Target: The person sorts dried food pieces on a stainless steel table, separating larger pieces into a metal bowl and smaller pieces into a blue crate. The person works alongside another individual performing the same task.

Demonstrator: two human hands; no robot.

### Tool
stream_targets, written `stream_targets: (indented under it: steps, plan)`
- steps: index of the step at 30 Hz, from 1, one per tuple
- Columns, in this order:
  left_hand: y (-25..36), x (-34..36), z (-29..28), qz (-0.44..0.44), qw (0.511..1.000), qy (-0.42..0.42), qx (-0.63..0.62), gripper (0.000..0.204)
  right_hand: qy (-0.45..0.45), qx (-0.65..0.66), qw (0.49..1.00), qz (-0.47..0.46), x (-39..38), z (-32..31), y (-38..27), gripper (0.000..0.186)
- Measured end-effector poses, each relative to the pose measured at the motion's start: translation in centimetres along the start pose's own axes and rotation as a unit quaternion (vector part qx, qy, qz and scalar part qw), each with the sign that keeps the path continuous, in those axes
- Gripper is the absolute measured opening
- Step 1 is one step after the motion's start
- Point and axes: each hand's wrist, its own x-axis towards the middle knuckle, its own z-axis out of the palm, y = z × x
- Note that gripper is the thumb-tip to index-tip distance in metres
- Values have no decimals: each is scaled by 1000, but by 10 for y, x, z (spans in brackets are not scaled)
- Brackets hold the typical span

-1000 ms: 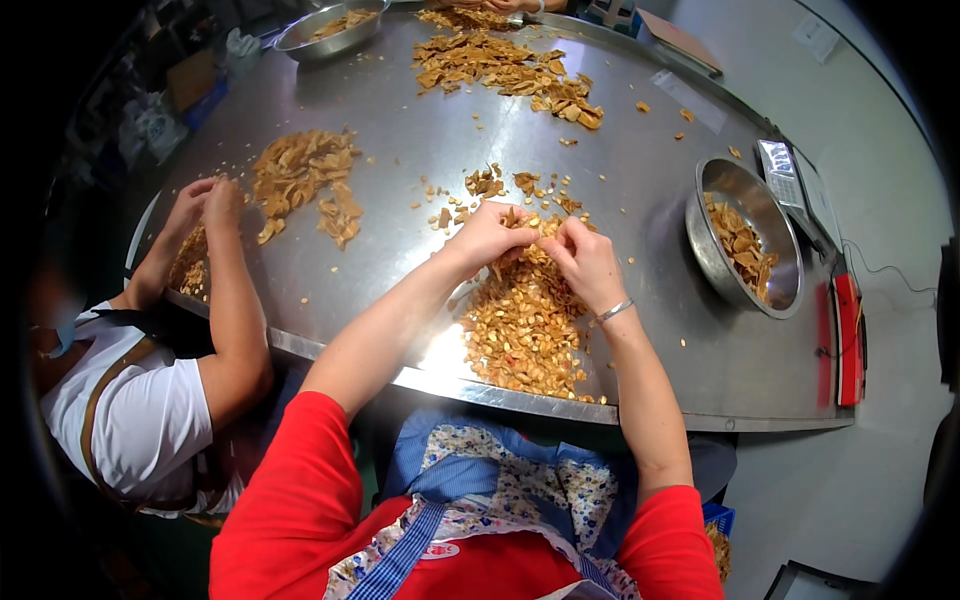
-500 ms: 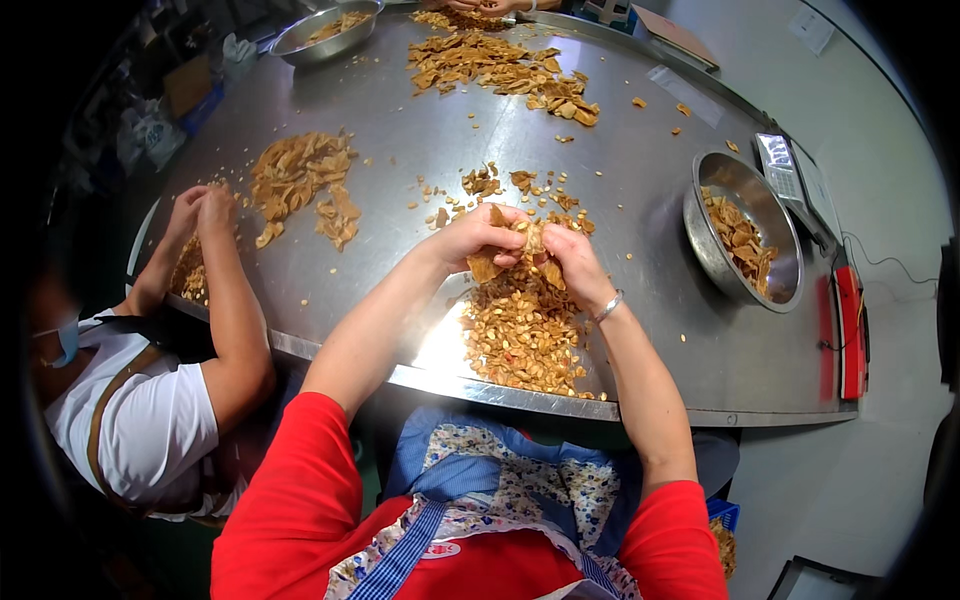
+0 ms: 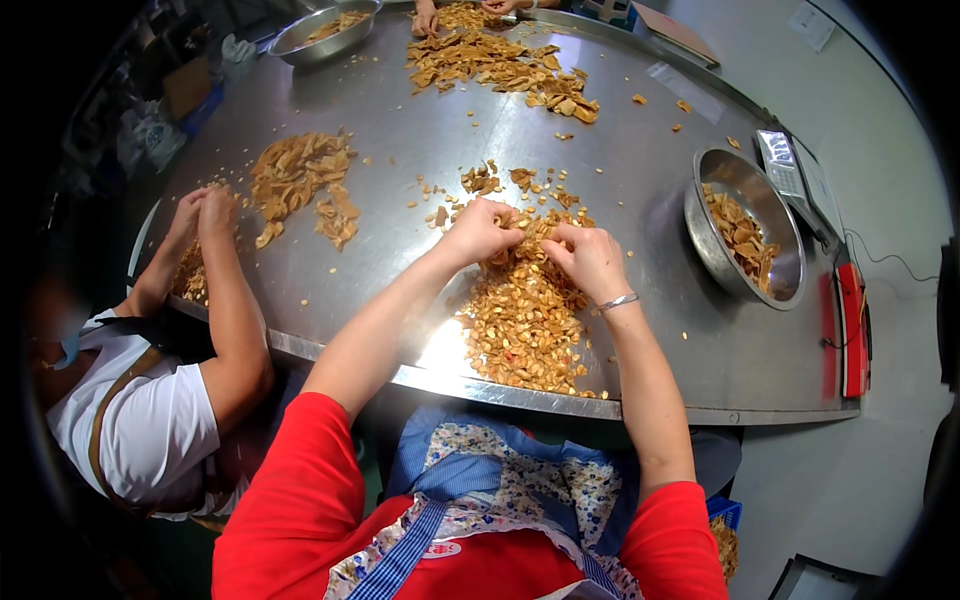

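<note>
On the metal table (image 3: 400, 130) in front of me lies a heap of small golden-yellow dried pieces (image 3: 525, 330), some of them seed-like. Both my hands are over its far end, a short gap between them. My left hand (image 3: 482, 232) has its fingers curled in and pressed together. To its right, the thumb and fingers of my right hand (image 3: 588, 258) close in a pinch low over the pieces. Whatever either hand holds is hidden by the fingers. Beyond them lie a few darker brown flakes (image 3: 481, 180) and scattered bits.
Right of me stands a steel bowl (image 3: 790, 275) of brown dried slices, near a scale (image 3: 780, 165). Larger piles of slices lie far (image 3: 490, 65) and left (image 3: 295, 175). A co-worker's hands (image 3: 210, 210) work at the left; another person's hand (image 3: 426, 18) is at the far edge.
My hands have moved apart; the brown pieces seen between them are no longer visible there. My right hand has turned palm down. At the far edge, another person's hand has moved left.
</note>
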Motion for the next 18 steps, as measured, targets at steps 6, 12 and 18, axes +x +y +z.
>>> stream_targets:
  steps: [6, 12, 18]
  plan:
    - [8, -6, 0, 70, 981, -88, 159, 13, -16, 11, 996, -89, 0, 6, -8, 24]
    - [10, -10, -11, 7, 974, -226, 8, 11, -46, 73, 992, -88, 0, 10, -7, 24]
    - [16, -4, -16, -30, 938, -192, -286, 11, 22, 356, 934, 35, 8, 25, 24, 28]
